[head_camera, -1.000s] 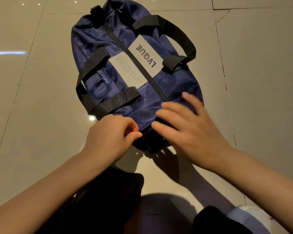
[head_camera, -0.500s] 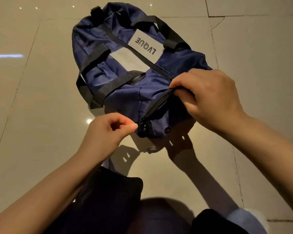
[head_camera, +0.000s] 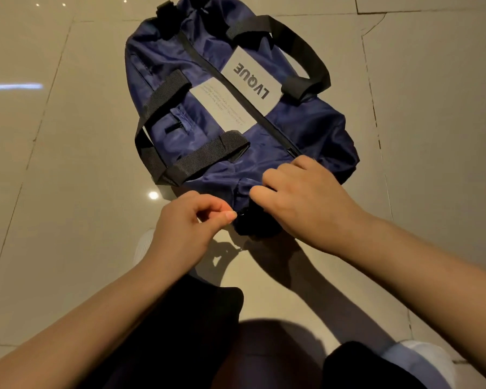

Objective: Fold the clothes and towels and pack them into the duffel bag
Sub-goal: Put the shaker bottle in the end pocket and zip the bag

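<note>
A: what's going on w/ the hands?
B: left hand [head_camera: 183, 231] at 6 o'clock, thumb + forefinger pinching a small black pull, prob the zip tab. right hand [head_camera: 306, 203] just past it, fingers curled gripping fabric, imo to brace it.
A: and the duffel bag [head_camera: 208, 113]?
B: 12 o'clock on the floor [head_camera: 54, 164], zipper [head_camera: 236, 88] shut along the top. no clothes visible.

The right hand [head_camera: 306, 203] has dropped from the raised zipper edge it was lifting half a second ago and now curls over the near end of the duffel bag [head_camera: 236, 108]. The bag's gaping near end has flattened again, and its far strap [head_camera: 292, 51] lies spread wide.
</note>
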Motion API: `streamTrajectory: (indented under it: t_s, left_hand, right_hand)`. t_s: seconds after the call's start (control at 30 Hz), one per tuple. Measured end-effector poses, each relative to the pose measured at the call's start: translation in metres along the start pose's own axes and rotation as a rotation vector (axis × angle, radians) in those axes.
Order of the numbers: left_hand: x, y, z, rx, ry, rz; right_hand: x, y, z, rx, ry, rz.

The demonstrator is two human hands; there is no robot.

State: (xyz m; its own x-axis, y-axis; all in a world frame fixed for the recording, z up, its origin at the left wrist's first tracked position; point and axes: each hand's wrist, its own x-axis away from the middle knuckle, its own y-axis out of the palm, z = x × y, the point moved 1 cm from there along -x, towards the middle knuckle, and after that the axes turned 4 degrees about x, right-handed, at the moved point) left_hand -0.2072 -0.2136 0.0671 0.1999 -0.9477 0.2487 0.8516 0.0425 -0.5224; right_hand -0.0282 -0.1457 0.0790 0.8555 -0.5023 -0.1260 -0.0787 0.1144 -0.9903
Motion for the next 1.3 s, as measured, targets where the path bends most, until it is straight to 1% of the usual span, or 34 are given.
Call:
streamTrajectory:
  t_s: [0.07, 0.1, 0.2, 0.27, 0.33, 0.4, 0.47, 0.57, 0.63, 0.73, 0.8, 0.87, 0.93, 0.97, 1.03, 1.07, 1.1, 1.13, 1.2, 1.23, 1.3]
  left_hand:
    - [-0.001, 0.001, -0.002, 0.054, -0.035, -0.013]
    - [-0.001, 0.001, -0.003, 0.098, -0.056, -0.021]
    - [0.000, 0.005, -0.004, 0.213, -0.101, -0.041]
    - [0.000, 0.009, 0.001, 0.281, -0.098, -0.048]
    - [-0.005, 0.011, 0.005, 0.318, -0.067, -0.021]
    - [-0.011, 0.012, 0.003, 0.303, -0.051, 0.014]
    - [-0.013, 0.015, -0.007, 0.250, -0.072, 0.019]
    - [-0.016, 0.018, -0.025, 0.129, -0.095, 0.013]
    - [-0.018, 0.021, -0.035, 0.087, -0.113, -0.006]
    - [-0.015, 0.023, -0.046, 0.048, -0.125, -0.061]
    - [-0.008, 0.019, -0.048, 0.043, -0.099, -0.036]
    - [-0.003, 0.011, -0.043, 0.072, -0.041, 0.020]
    - [-0.004, 0.003, -0.034, 0.033, 0.087, 0.071]
    - [-0.006, 0.000, -0.028, 0.004, 0.159, 0.091]
    - [-0.013, -0.001, -0.020, -0.049, 0.289, 0.097]
    - [-0.016, 0.000, -0.016, -0.088, 0.344, 0.093]
    - [-0.018, 0.000, -0.014, -0.128, 0.385, 0.095]
    - [-0.021, 0.000, -0.012, -0.163, 0.416, 0.104]
    - [-0.029, -0.005, -0.008, -0.247, 0.482, 0.136]
    - [-0.036, -0.010, -0.007, -0.309, 0.521, 0.150]
    - [-0.061, -0.025, -0.012, -0.486, 0.603, 0.152]
  right_hand:
    - [-0.002, -0.001, 0.006, -0.018, 0.036, 0.027]
    - [-0.004, -0.007, 0.011, -0.055, 0.094, 0.065]
    - [-0.017, -0.044, 0.037, -0.222, 0.305, 0.261]
    - [-0.026, -0.070, 0.056, -0.314, 0.409, 0.367]
    - [-0.030, -0.084, 0.067, -0.378, 0.493, 0.456]
    - [-0.030, -0.085, 0.067, -0.436, 0.540, 0.481]
    - [-0.024, -0.076, 0.059, -0.450, 0.548, 0.432]
    - [-0.017, -0.061, 0.046, -0.440, 0.493, 0.339]
    - [-0.014, -0.058, 0.040, -0.435, 0.436, 0.285]
    - [-0.003, -0.057, 0.036, -0.462, 0.337, 0.154]
    - [0.010, -0.054, 0.040, -0.468, 0.270, 0.051]
    - [0.031, -0.049, 0.047, -0.413, 0.243, -0.038]
    - [0.059, -0.045, 0.060, -0.325, 0.299, -0.170]
    - [0.071, -0.045, 0.068, -0.269, 0.348, -0.259]
    - [0.089, -0.042, 0.082, -0.149, 0.489, -0.528]
    - [0.096, -0.041, 0.087, -0.062, 0.529, -0.608]
    - [0.100, -0.040, 0.089, 0.014, 0.551, -0.632]
    - [0.104, -0.039, 0.087, 0.063, 0.554, -0.598]
    - [0.103, -0.038, 0.074, 0.029, 0.583, -0.408]
    - [0.097, -0.037, 0.066, -0.003, 0.602, -0.344]
    - [0.087, -0.024, 0.054, -0.008, 0.607, -0.323]
